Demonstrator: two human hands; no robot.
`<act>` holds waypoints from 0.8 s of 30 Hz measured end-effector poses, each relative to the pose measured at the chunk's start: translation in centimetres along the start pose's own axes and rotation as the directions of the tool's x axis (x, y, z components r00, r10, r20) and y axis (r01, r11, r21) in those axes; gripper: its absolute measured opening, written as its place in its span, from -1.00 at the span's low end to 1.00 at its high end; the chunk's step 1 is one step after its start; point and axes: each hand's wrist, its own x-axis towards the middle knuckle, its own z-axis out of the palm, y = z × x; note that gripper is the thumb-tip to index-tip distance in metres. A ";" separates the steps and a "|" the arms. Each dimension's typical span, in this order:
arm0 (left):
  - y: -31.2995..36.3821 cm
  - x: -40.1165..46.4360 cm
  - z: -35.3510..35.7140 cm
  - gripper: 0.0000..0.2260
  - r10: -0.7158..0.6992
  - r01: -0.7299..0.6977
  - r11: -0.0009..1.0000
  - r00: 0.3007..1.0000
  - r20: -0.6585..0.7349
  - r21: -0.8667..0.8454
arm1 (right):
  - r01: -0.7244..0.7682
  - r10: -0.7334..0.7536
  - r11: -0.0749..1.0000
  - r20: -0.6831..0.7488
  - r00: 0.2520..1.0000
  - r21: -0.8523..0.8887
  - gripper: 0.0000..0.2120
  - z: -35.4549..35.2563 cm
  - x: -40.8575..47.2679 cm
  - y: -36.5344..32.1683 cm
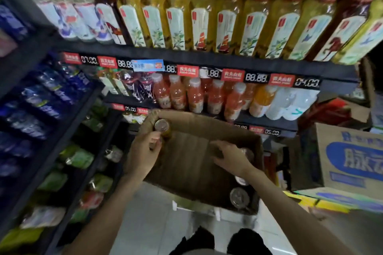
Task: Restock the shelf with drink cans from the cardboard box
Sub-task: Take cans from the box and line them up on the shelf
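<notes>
An open brown cardboard box (186, 163) sits in front of me at waist height. My left hand (143, 155) grips a drink can (162, 126) with a silver top at the box's far left corner. My right hand (230, 156) reaches into the right side of the box, fingers curled round the top of another can (247, 154) that is mostly hidden. Two more cans (239, 195) stand along the box's right wall. The shelf (207, 60) ahead is full of bottles.
Orange juice bottles (194, 97) fill the shelf level just beyond the box. A side rack (68, 134) at the left holds blue, green and mixed packs. A printed carton (350, 157) stands at the right. Pale floor tiles (149, 223) lie below.
</notes>
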 end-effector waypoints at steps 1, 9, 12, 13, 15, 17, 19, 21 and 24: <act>-1.3 -0.1 0.2 -0.82 -0.018 0.018 1.000 1.000 0.005 0.026 | -0.010 0.010 0.999 0.006 1.000 -0.045 -0.54 1.2 0.8 -0.6; -4.9 1.3 3.8 -0.51 -0.056 -0.023 0.920 0.980 0.191 0.392 | 0.229 -0.182 0.932 0.184 0.966 -0.281 -0.34 6.6 11.4 -6.6; -5.5 2.0 5.3 -0.45 -0.076 -0.024 0.909 0.972 0.222 0.416 | 0.283 -0.221 0.859 0.191 0.957 -0.426 -0.27 8.3 14.8 -7.2; -5.8 2.3 5.6 -0.42 -0.088 -0.017 0.906 0.970 0.228 0.422 | 0.314 -0.260 0.794 0.175 0.949 -0.521 -0.27 8.7 15.8 -7.3; -6.2 2.8 6.0 -0.38 -0.101 -0.019 0.894 0.965 0.242 0.448 | 0.348 -0.321 0.638 0.173 0.931 -0.687 -0.31 9.5 17.7 -7.4; -6.6 3.1 6.3 -0.36 -0.092 -0.031 0.885 0.967 0.239 0.465 | 0.346 -0.334 0.567 0.176 0.926 -0.747 -0.33 10.1 19.1 -7.3; -6.8 3.2 6.6 -0.33 -0.078 -0.045 0.873 0.970 0.231 0.485 | 0.312 -0.304 0.554 0.162 0.939 -0.772 -0.30 10.5 19.7 -7.1; -7.0 3.4 7.1 -0.29 -0.083 -0.050 0.850 0.970 0.227 0.525 | 0.295 -0.332 0.538 0.124 0.935 -0.790 -0.32 10.7 19.8 -6.8; -7.0 4.0 7.7 -0.30 -0.090 -0.058 0.810 0.971 0.221 0.584 | 0.307 -0.389 0.500 0.107 0.915 -0.810 -0.56 10.6 19.5 -6.0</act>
